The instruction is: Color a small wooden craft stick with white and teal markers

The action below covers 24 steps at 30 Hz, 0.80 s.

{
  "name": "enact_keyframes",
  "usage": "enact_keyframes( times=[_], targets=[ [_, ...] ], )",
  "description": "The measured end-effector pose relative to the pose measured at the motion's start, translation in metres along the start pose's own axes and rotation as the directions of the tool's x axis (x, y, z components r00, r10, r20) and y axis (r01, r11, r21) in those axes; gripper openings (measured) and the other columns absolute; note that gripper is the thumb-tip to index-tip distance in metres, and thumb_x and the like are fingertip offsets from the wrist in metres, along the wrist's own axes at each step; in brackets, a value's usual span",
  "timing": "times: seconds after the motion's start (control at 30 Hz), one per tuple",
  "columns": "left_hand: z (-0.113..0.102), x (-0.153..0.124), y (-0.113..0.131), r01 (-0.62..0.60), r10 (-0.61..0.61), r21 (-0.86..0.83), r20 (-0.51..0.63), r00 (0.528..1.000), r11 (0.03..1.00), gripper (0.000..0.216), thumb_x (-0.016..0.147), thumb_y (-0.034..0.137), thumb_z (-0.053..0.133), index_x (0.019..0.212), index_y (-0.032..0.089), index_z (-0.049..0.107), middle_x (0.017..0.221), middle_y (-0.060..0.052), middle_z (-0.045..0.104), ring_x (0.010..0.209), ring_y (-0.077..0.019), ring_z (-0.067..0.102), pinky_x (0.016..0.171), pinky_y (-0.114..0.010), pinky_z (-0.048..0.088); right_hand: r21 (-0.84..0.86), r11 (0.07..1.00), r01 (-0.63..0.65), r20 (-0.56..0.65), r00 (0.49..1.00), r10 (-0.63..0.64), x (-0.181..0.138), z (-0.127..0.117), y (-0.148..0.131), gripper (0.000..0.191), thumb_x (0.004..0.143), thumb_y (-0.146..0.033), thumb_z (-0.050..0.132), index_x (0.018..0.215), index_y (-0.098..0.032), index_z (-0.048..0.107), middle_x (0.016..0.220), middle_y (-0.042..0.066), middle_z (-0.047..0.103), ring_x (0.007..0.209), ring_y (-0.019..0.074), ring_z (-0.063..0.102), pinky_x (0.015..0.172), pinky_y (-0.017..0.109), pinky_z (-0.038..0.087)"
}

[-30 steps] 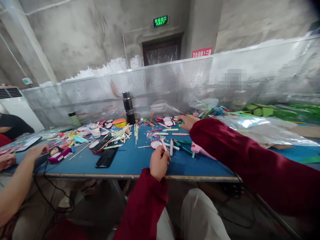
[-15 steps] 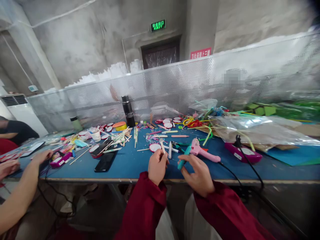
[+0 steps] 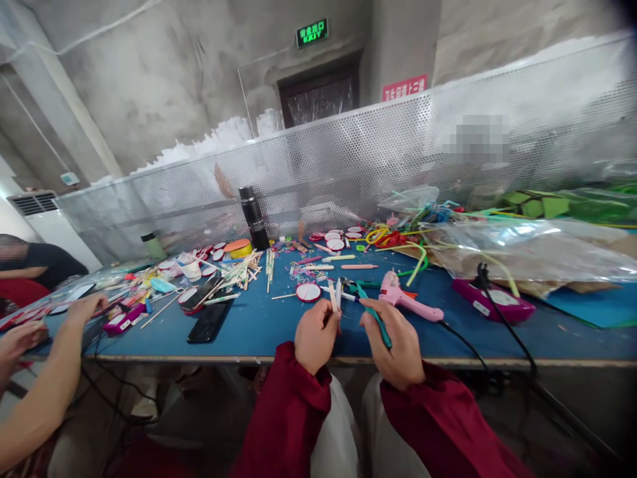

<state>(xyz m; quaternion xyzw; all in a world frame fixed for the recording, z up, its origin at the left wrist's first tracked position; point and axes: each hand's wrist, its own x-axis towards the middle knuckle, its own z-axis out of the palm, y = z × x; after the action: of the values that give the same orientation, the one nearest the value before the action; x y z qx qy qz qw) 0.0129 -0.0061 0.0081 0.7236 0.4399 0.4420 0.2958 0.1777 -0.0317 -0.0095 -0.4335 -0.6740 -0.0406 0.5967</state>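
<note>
Between the thumb and fingers of my left hand (image 3: 316, 336) is a pale flat stick (image 3: 332, 293), pointing up and away from me. A white pen-like piece (image 3: 339, 295) stands just beside it; I cannot tell whether the hand touches it. My right hand (image 3: 395, 342) is wrapped round the teal handles of a pair of pliers (image 3: 379, 323), whose head points toward the left hand. A pink glue gun (image 3: 411, 302) lies just beyond the right hand. Past my left fingers sits a small red-rimmed white disc (image 3: 308, 292) on a stick.
On the blue table (image 3: 283, 332), a black phone (image 3: 209, 323) lies left of my hands. A black thermos (image 3: 254, 219) stands at the back, near scattered sticks. Rightward are a purple box (image 3: 492, 302) with a black cable and plastic bags (image 3: 537, 252). A co-worker's hand (image 3: 87, 309) is far left.
The pliers have turned in my right hand: their head now points away from me, and the handles run back under the palm. My left hand keeps the stick, slightly shifted right.
</note>
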Motion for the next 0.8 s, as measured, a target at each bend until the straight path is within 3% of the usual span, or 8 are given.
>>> enact_keyframes(
  times=[0.13, 0.23, 0.33, 0.53, 0.67, 0.8],
  targets=[
    [0.001, -0.002, 0.002, 0.011, -0.011, 0.004, -0.023, 1.0, 1.0, 0.021, 0.097, 0.034, 0.049, 0.081, 0.021, 0.055, 0.066, 0.003, 0.057, 0.062, -0.0126, 0.05, 0.063, -0.024, 0.036, -0.032, 0.988, 0.154, 0.026, 0.988, -0.153, 0.006, -0.004, -0.002, 0.036, 0.092, -0.016, 0.054, 0.125, -0.026, 0.062, 0.095, 0.004, 0.073, 0.088, 0.0231, 0.068, 0.094, 0.045, 0.047],
    [0.001, -0.003, 0.003, 0.042, -0.043, -0.021, -0.026, 0.999, 0.999, 0.021, 0.097, 0.034, 0.049, 0.082, 0.021, 0.055, 0.066, 0.003, 0.056, 0.063, -0.0128, 0.051, 0.064, -0.024, 0.036, -0.046, 0.981, 0.189, 0.018, 0.982, -0.188, 0.007, -0.007, -0.001, 0.035, 0.088, -0.015, 0.06, 0.121, -0.027, 0.065, 0.091, 0.002, 0.074, 0.081, 0.0218, 0.068, 0.097, 0.049, 0.043],
    [0.0, -0.003, 0.004, 0.076, -0.076, -0.029, -0.012, 0.997, 0.997, 0.021, 0.097, 0.034, 0.048, 0.082, 0.021, 0.055, 0.066, 0.003, 0.056, 0.063, -0.0128, 0.051, 0.065, -0.024, 0.037, 0.001, 0.987, 0.16, 0.001, 0.987, -0.16, 0.005, -0.004, 0.001, 0.028, 0.09, -0.014, 0.059, 0.113, -0.028, 0.069, 0.086, 0.001, 0.073, 0.076, 0.0196, 0.067, 0.096, 0.047, 0.043],
    [0.001, -0.003, 0.004, 0.138, -0.137, -0.07, 0.019, 0.99, 0.988, 0.016, 0.097, 0.034, 0.048, 0.105, 0.024, 0.058, 0.07, 0.002, 0.058, 0.066, -0.0146, 0.055, 0.065, -0.025, 0.039, 0.111, 0.987, -0.116, -0.077, 0.989, 0.125, 0.006, 0.004, -0.004, 0.026, 0.092, -0.021, 0.059, 0.118, -0.025, 0.063, 0.092, 0.004, 0.07, 0.082, 0.0219, 0.067, 0.089, 0.044, 0.049],
    [0.002, -0.005, -0.001, 0.155, -0.154, -0.081, 0.024, 0.988, 0.985, 0.016, 0.098, 0.034, 0.047, 0.108, 0.024, 0.055, 0.074, 0.0, 0.06, 0.069, -0.0163, 0.057, 0.068, -0.027, 0.042, 0.046, 0.999, -0.015, -0.037, 0.999, 0.016, 0.007, 0.006, -0.013, 0.021, 0.091, -0.018, 0.059, 0.109, -0.025, 0.065, 0.093, 0.004, 0.07, 0.086, 0.0225, 0.066, 0.098, 0.048, 0.044],
    [0.001, -0.007, -0.003, 0.154, -0.152, -0.028, 0.07, 0.986, 0.988, 0.015, 0.098, 0.038, 0.047, 0.098, 0.025, 0.054, 0.084, -0.003, 0.063, 0.077, -0.0183, 0.058, 0.07, -0.028, 0.043, 0.029, 1.0, 0.005, -0.09, 0.996, -0.003, 0.005, 0.013, -0.021, 0.019, 0.089, -0.012, 0.058, 0.101, -0.026, 0.063, 0.086, 0.003, 0.07, 0.082, 0.0216, 0.066, 0.096, 0.048, 0.046]
  ],
)
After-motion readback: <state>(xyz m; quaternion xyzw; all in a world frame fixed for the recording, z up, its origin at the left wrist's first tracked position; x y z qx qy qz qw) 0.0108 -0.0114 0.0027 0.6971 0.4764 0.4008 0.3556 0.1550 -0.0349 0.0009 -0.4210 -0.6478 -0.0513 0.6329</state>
